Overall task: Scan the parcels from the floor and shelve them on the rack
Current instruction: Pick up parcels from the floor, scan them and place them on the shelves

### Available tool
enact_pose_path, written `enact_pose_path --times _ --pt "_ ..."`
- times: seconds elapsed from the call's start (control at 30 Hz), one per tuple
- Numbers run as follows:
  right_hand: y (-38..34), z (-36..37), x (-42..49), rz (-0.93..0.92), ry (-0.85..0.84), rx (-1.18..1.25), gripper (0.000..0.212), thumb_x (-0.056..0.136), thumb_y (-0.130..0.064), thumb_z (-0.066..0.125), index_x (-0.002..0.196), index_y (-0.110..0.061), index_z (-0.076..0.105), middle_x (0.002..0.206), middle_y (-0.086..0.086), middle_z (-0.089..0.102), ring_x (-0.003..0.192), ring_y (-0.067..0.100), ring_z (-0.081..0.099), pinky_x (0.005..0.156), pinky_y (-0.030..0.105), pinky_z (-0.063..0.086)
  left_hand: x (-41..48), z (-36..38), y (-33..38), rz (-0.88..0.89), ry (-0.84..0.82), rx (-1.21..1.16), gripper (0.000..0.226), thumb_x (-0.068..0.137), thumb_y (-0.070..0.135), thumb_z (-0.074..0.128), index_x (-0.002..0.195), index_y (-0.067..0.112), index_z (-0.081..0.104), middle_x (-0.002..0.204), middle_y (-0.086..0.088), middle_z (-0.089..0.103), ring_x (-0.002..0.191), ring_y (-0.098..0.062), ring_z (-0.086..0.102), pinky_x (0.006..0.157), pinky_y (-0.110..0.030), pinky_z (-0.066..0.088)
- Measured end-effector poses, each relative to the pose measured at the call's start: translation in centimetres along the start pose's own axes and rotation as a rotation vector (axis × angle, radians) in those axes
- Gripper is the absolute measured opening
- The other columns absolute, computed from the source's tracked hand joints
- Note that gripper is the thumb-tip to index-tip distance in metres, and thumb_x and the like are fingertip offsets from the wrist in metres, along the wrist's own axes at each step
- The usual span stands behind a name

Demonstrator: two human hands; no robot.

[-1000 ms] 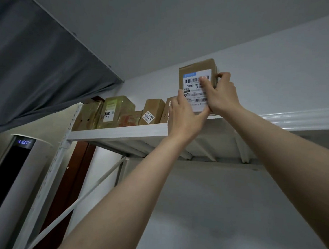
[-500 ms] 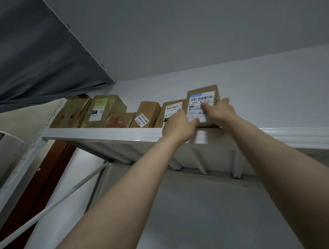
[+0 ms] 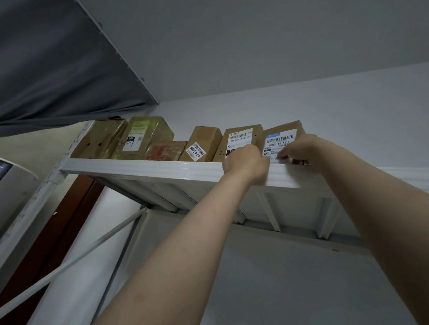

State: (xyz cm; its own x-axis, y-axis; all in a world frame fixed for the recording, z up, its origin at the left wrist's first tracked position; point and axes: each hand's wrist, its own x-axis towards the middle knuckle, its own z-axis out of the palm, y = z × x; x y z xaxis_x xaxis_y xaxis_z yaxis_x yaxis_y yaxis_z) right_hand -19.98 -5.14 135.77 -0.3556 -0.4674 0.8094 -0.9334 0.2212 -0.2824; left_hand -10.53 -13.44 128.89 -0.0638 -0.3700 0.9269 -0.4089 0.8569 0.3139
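the brown cardboard parcel with a blue-and-white barcode label (image 3: 280,141) stands upright, long axis 12-to-6, on the white metal top shelf (image 3: 138,167), at the 3 o'clock end of the row, just beside a similar brown labelled box (image 3: 239,138). it lies at 10 o'clock from the right hand (image 3: 300,149), the nearer one, whose bent fingers touch its lower label, and at 1 o'clock from the left hand (image 3: 245,161), whose fingers are curled. with the blur i cannot tell whether either hand pinches or only presses. the likely next move is letting go.
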Motion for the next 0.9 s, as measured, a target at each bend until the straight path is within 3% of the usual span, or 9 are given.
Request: enact_pose_path --times 0.07,0.13,0.2,0.3,0.43,0.63,0.73,0.9 --pt "-0.2 0.1 -0.2 0.015 -0.053 -0.029 0.02 0.092 -0.014 0.067 0.077 -0.007 0.056 0.074 0.008 0.051 0.072 0.025 0.052 0.065 0.028 0.041 0.1 -0.2 0.0 -0.002 -0.005 -0.006 0.032 0.099 0.028 0.046 0.103 0.007 0.07 0.104 -0.012 0.07 0.099 -0.033 0.063 0.065 -0.031 0.035" --pt "-0.5 0.1 -0.5 0.015 -0.054 -0.101 0.019 0.092 -0.016 0.066 0.078 -0.009 0.057 0.077 0.008 0.054 0.087 0.026 0.055 0.078 0.03 0.044 0.0 -0.4 -0.1 0.0 -0.006 -0.015 0.033 0.099 0.027 0.046 0.11 0.005 0.069 0.11 -0.012 0.07 0.097 -0.033 0.062 0.066 -0.031 0.035" --pt "-0.8 0.1 -0.5 0.024 -0.037 -0.134 0.008 0.094 -0.016 0.063 0.096 -0.008 0.061 0.096 0.011 0.061 0.099 0.026 0.057 0.09 0.032 0.045 -0.2 -0.4 -0.3 0.007 0.002 -0.011 0.03 0.098 0.025 0.046 0.103 0.006 0.069 0.108 -0.012 0.07 0.086 -0.031 0.056 0.062 -0.031 0.032" --pt "-0.5 0.7 0.1 0.035 0.012 -0.195 0.035 0.097 -0.02 0.059 0.13 -0.008 0.055 0.13 0.014 0.058 0.121 0.03 0.056 0.099 0.033 0.044 -0.3 -0.2 -0.5 0.019 0.027 -0.008 0.022 0.097 0.022 0.046 0.08 0.014 0.057 0.093 -0.011 0.067 0.08 -0.028 0.052 0.055 -0.03 0.027" --pt "-0.3 1.3 0.5 0.089 0.063 -0.201 0.045 0.092 -0.027 0.064 0.131 -0.008 0.053 0.132 0.013 0.056 0.114 0.03 0.057 0.083 0.029 0.043 -0.6 -0.1 -0.6 0.029 0.067 -0.027 0.028 0.097 0.022 0.046 0.09 0.01 0.07 0.088 -0.002 0.067 0.083 -0.027 0.056 0.062 -0.03 0.033" --pt "-0.3 1.6 0.8 0.058 0.112 -0.168 0.028 0.092 -0.026 0.059 0.115 -0.012 0.055 0.129 0.013 0.057 0.092 0.029 0.05 0.078 0.027 0.041 -0.9 0.3 -0.8 0.058 0.131 0.01 0.029 0.096 0.022 0.044 0.093 0.012 0.072 0.093 -0.004 0.069 0.084 -0.027 0.056 0.062 -0.031 0.034" --pt "-0.1 1.6 0.7 0.043 0.159 -0.139 0.019 0.09 -0.02 0.059 0.105 -0.011 0.054 0.125 0.013 0.059 0.096 0.031 0.055 0.076 0.028 0.041 -1.0 0.5 -0.8 0.066 0.157 0.02 0.03 0.097 0.022 0.043 0.096 0.013 0.072 0.097 -0.004 0.07 0.084 -0.026 0.055 0.064 -0.031 0.034" --pt "0.1 1.8 0.2 0.054 0.189 -0.093 0.037 0.091 -0.018 0.06 0.126 -0.009 0.052 0.13 0.015 0.053 0.117 0.033 0.056 0.084 0.031 0.043 -1.2 0.7 -0.7 0.075 0.182 0.022 0.033 0.1 0.024 0.042 0.093 0.012 0.072 0.094 -0.004 0.07 0.085 -0.026 0.057 0.063 -0.031 0.035"
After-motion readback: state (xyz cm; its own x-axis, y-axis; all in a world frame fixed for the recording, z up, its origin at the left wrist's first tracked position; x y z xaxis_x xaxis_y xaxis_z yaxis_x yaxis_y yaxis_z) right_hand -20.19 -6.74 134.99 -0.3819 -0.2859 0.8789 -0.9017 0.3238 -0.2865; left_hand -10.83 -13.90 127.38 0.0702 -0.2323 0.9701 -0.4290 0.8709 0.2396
